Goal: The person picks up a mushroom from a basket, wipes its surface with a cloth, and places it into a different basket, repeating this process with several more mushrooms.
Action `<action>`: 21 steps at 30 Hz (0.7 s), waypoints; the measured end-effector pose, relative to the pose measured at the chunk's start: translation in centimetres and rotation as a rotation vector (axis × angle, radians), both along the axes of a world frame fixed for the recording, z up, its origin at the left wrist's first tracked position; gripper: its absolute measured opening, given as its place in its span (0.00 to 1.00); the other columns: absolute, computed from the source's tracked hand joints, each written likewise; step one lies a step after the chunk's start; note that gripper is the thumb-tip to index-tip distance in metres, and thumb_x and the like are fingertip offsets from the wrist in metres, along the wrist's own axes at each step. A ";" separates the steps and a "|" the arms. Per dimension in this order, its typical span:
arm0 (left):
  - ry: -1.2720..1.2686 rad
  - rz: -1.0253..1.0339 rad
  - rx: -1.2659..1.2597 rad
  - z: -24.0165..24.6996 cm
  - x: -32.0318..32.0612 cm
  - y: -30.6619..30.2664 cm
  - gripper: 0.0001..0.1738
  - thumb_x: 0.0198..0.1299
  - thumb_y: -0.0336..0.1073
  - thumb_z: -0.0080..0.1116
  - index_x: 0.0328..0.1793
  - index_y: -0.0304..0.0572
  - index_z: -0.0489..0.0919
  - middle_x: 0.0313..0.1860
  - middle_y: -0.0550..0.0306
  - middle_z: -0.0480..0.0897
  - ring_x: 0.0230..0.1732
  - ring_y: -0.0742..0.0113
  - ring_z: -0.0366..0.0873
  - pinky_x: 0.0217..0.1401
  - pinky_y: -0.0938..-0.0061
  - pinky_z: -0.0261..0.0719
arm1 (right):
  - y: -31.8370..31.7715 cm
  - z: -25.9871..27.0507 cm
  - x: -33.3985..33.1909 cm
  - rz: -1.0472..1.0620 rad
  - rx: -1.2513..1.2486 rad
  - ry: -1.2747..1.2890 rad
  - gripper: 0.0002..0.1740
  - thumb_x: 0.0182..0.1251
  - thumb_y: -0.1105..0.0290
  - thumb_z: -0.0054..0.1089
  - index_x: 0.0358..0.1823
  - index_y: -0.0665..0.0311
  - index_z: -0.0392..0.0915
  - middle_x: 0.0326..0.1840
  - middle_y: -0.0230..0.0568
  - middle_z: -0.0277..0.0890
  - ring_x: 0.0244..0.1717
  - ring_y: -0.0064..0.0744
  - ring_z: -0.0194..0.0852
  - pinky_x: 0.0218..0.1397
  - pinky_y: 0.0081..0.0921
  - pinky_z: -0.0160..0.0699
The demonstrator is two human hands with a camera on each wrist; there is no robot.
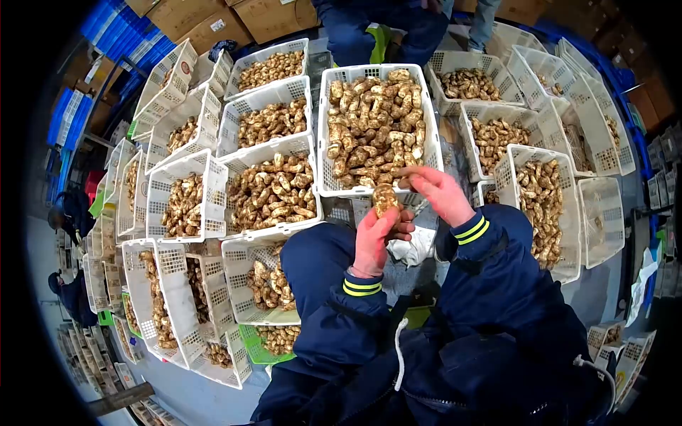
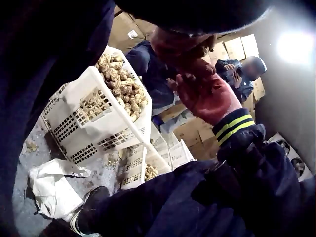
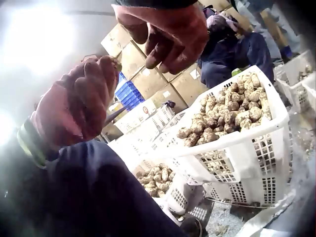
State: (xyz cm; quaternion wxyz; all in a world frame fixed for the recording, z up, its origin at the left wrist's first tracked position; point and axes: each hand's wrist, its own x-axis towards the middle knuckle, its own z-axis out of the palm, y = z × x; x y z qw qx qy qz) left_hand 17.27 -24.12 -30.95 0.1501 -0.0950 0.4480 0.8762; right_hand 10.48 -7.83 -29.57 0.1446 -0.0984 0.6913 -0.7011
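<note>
Brown-and-cream tubers [image 1: 376,117] fill a white perforated crate [image 1: 321,142] in front of the person. My left hand [image 1: 380,240] holds one banded tuber [image 1: 386,199] upright by thumb and fingers, just off the crate's near edge. Close to it on the right is my right hand [image 1: 444,193], fingers loosely bent, its soiled fingertips beside the tuber's upper end. The right wrist view has my right hand [image 3: 170,34] with no object visible in its fingers, and my left hand [image 3: 76,101] at left. The left wrist view mostly hides the held tuber.
More white crates of tubers stand on both sides, such as one at left [image 1: 272,186] and one at right [image 1: 543,206]. Opposite sits a person in dark trousers [image 1: 348,35]. Cardboard boxes [image 1: 277,15] line the back. A white bag [image 2: 54,190] lies on the floor.
</note>
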 end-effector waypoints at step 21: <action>-0.194 -0.148 0.325 -2.1 -0.1 0.7 0.34 0.62 0.66 0.38 0.48 0.41 0.74 0.31 0.56 0.79 0.27 0.66 0.75 0.29 0.75 0.72 | -1.1 2.7 1.9 0.232 -0.366 -0.371 0.35 0.62 0.76 0.52 0.71 0.57 0.52 0.20 0.24 0.65 0.15 0.16 0.62 0.20 0.18 0.67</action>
